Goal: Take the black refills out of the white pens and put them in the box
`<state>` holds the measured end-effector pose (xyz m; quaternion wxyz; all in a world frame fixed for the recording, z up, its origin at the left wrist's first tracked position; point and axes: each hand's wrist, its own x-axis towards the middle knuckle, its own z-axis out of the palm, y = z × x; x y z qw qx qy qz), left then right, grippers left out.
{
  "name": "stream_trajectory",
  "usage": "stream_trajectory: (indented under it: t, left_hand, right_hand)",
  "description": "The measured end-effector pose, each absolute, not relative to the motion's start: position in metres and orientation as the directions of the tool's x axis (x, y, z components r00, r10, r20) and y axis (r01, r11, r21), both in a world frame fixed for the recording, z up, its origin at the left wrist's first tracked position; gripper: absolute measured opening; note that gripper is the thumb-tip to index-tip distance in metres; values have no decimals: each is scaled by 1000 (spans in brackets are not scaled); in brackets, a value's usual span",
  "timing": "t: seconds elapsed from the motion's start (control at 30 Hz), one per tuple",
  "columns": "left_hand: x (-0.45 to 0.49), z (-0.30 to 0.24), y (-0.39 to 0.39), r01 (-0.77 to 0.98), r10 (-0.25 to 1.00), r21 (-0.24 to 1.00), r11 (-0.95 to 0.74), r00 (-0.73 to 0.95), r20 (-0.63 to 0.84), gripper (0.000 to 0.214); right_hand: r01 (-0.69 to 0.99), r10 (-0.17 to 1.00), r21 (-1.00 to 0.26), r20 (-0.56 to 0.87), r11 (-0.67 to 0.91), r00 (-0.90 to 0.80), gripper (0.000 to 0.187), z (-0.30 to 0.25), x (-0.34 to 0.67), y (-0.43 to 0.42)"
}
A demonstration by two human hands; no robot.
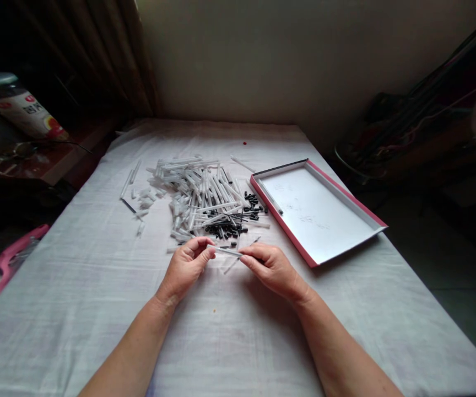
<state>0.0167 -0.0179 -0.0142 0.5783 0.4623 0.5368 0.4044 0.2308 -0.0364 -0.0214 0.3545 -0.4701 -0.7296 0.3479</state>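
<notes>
A slim translucent pen barrel [227,251] spans the gap between my two hands. My left hand [191,260] pinches its left end between thumb and fingers. At the other end, my right hand [269,266] is closed with thumb and fingertips together; a small dark part shows at its fingers. Just beyond both hands lies a heap of clear pen barrels [205,187]. Small black pen parts [225,227] are gathered at the heap's near right side. Under the held barrel, another thin clear piece [232,267] rests on the cloth.
A shallow red-edged box lid [341,220] with a white inside stands right of the heap, one pen [271,198] lying in it. Loose barrels [128,184] lie to the left. The table wears a white cloth [109,286]. A jar [23,107] and a pink-handled object [6,262] are at far left.
</notes>
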Motion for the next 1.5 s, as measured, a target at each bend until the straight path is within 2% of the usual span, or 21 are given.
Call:
stream_trajectory:
  t: [0.37, 0.47, 0.53, 0.6, 0.67, 0.73, 0.77, 0.87, 1.2, 1.5]
  left_hand:
    - [18, -18, -13, 5, 959, 964, 267, 97, -266, 53]
    - [17, -16, -12, -50, 963, 963, 264, 65, -261, 63]
    - [15, -16, -10, -73, 966, 963, 258, 51, -255, 66]
    - [14, -16, -9, -72, 966, 964, 257, 58, -254, 64]
    - [13, -17, -8, -64, 962, 962, 267, 73, -262, 62]
    - [13, -17, -7, -60, 958, 958, 280, 85, -274, 60]
    - [13, -17, -7, -59, 957, 957, 283, 89, -278, 58]
    - [13, -17, -7, -60, 955, 956, 287, 97, -281, 54]
    - [12, -14, -7, -74, 950, 952, 297, 119, -287, 54]
    - [7, -16, -4, -168, 949, 935, 313, 84, -303, 52]
  right_hand:
    - [502, 932, -791, 234, 349, -278, 21, -19, 220, -36]
    - [519, 943, -787, 291, 333, -164, 22, -6, 232, -27]
    - [550, 948, -795, 316, 255, 18, 25, 6, 249, -11]
    - [627, 942, -773, 271, 91, 197, 29, 17, 271, 13]
    - [744, 919, -654, 201, -132, 340, 30, 23, 292, 42]
    - [816, 913, -487, 86, -310, 398, 33, 20, 307, 70]
    - [845, 916, -403, 39, -352, 400, 35, 15, 310, 81]
    - [864, 923, -346, -11, -365, 385, 36, -2, 309, 100]
    - [941, 971, -240, -52, -240, 235, 39, -15, 289, 108]
    - [945, 973, -233, -24, -231, 231, 42, -11, 289, 111]
